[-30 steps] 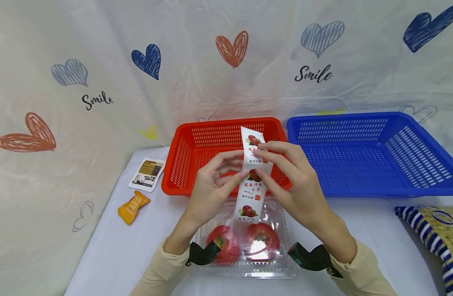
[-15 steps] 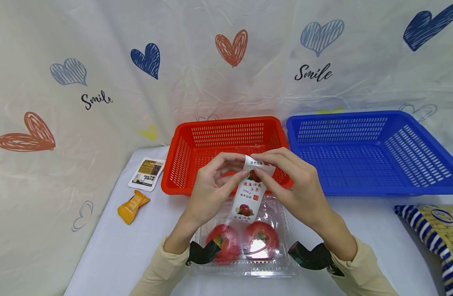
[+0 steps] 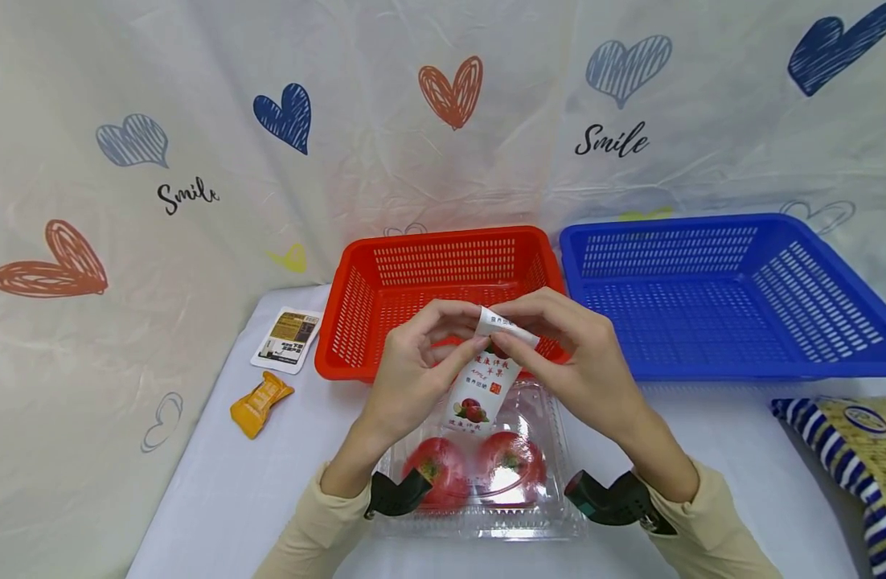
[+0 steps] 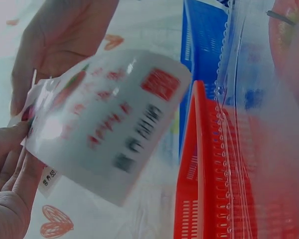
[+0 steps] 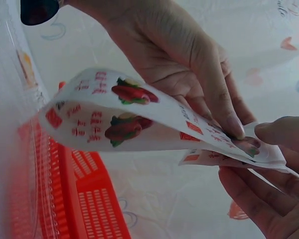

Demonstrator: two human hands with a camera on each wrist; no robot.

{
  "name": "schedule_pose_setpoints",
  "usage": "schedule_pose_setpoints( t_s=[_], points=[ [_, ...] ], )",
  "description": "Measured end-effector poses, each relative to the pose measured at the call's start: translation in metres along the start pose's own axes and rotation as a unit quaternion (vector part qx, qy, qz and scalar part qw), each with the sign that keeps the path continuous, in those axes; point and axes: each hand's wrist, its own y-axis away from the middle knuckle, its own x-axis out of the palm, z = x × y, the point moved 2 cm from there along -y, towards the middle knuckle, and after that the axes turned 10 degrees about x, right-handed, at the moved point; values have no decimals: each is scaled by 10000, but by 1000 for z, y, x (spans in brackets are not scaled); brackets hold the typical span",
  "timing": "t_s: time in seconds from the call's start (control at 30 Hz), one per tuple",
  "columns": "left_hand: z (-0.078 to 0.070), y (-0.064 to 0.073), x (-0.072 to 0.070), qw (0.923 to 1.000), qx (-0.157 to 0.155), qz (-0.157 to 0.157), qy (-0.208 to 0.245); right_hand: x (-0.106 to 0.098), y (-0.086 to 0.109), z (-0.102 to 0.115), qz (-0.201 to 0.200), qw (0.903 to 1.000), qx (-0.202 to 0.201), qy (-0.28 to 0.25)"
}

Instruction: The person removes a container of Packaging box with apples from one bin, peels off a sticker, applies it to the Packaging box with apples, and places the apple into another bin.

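Note:
Both hands hold a strip of white labels (image 3: 481, 394) printed with red apples and red lettering, above a clear lidded plastic box (image 3: 486, 528). My left hand (image 3: 412, 370) pinches its upper part between thumb and fingers. From the other side, my right hand (image 3: 588, 358) pinches the same part, thumb in front. The strip's top is bent over between the fingertips, and the lower end hangs down. In the right wrist view, the label strip (image 5: 134, 94) loops back on itself in layers. Two red apples (image 3: 434, 474) show through the box lid.
Behind the hands stands a red basket (image 3: 443, 237), beside a blue basket (image 3: 674, 371). A white printed packet (image 3: 287, 342) and an orange wrapped packet (image 3: 260, 404) lie on the left. At the right edge is a bag with a striped border (image 3: 837, 462).
The strip's upper end, which stood up above the fingers, is folded over out of sight. My right fingers have come down and curled in. The hanging end has swung slightly left.

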Motion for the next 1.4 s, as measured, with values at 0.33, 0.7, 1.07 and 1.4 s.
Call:
schedule_pose_setpoints(
  t_s=[0.33, 0.7, 1.07, 1.4],
  points=[
    [0, 2, -2, 9994, 37, 61, -348, 3, 1, -3, 191, 9987, 244, -400],
    [4, 5, -3, 9965, 305, 57, -778, 3, 2, -7, 491, 9982, 246, -259],
    [5, 6, -3, 9926, 320, -63, -1169, 6, 3, -10, 522, 9982, 300, -20],
    [6, 6, -5, 9897, 369, -192, -1371, 6, 5, -11, 521, 9981, 295, -137]
  ],
)
